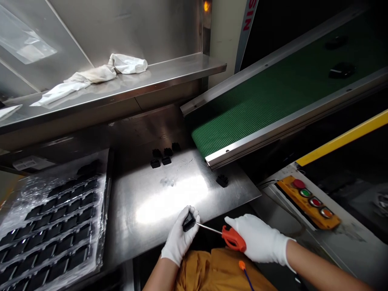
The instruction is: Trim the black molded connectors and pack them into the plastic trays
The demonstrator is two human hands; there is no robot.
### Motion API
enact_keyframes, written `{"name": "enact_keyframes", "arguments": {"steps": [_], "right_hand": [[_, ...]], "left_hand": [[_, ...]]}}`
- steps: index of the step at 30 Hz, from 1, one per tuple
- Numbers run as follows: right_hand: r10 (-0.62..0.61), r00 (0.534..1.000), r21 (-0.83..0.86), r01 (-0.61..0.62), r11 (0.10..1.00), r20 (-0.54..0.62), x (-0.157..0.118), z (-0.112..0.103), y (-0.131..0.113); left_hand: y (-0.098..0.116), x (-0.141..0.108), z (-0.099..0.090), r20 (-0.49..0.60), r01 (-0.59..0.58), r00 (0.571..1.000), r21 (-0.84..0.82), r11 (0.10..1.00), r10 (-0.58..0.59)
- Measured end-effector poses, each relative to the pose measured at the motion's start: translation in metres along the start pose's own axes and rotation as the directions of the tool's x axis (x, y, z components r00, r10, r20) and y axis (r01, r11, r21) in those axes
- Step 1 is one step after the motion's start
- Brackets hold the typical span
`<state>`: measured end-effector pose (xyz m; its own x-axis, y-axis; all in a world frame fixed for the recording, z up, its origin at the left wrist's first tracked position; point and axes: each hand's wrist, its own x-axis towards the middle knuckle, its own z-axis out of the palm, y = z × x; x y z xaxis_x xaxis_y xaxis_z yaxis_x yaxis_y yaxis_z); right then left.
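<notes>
A small black part (pixel 188 222) is held in my left hand (pixel 181 235), which wears a white glove, above the front edge of the steel table (pixel 127 226). My right hand (pixel 259 238), also gloved, is closed around an orange-red air gun (pixel 234 239). The gun's thin metal nozzle (pixel 209 228) points left, and its tip is at the black part. Farther back on the table lie several black parts (pixel 166 160) in a small group, and one more black part (pixel 222 180) sits near the conveyor's lower end.
A green conveyor belt (pixel 260 101) slopes down from the upper right, carrying black parts (pixel 342 70). At left is a plastic-lined tray (pixel 104 194) with rows of black parts. White cloths (pixel 97 74) lie on a steel shelf (pixel 176 69). An orange button box (pixel 309 202) is at right.
</notes>
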<state>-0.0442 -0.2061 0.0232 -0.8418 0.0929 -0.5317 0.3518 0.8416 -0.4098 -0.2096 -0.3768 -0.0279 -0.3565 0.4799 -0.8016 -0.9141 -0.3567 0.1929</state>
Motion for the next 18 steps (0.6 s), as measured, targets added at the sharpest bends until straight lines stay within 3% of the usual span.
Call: {"name": "enact_keyframes", "arguments": {"steps": [4,7,10,12,15,18], "right_hand": [[-0.026,0.984,0.045,0.035,0.998,-0.176,-0.006,-0.003,0.007],[-0.043,0.918,0.066,0.075,0.995,-0.395,-0.016,-0.006,0.02],[0.018,0.759,0.133,0.09,0.987,-0.651,-0.028,-0.027,0.039],[0.092,0.63,0.175,0.071,0.982,-0.771,-0.034,-0.058,0.051],[0.132,0.501,0.157,0.007,0.988,-0.855,-0.032,-0.117,0.065],[0.14,0.392,0.113,-0.093,0.989,-0.909,-0.014,-0.169,0.079]], "left_hand": [[0.003,0.009,0.021,0.063,-0.151,0.988,0.206,0.967,0.141],[0.006,0.013,0.043,0.126,-0.167,0.982,0.246,0.955,0.14],[0.003,0.011,0.055,0.155,-0.127,0.984,0.311,0.942,0.081],[-0.005,0.007,0.055,0.155,-0.103,0.987,0.373,0.922,0.047],[-0.02,-0.001,0.047,0.144,-0.047,0.989,0.417,0.908,-0.015],[-0.03,-0.017,0.044,0.079,0.015,0.996,0.315,0.949,-0.042]]}}
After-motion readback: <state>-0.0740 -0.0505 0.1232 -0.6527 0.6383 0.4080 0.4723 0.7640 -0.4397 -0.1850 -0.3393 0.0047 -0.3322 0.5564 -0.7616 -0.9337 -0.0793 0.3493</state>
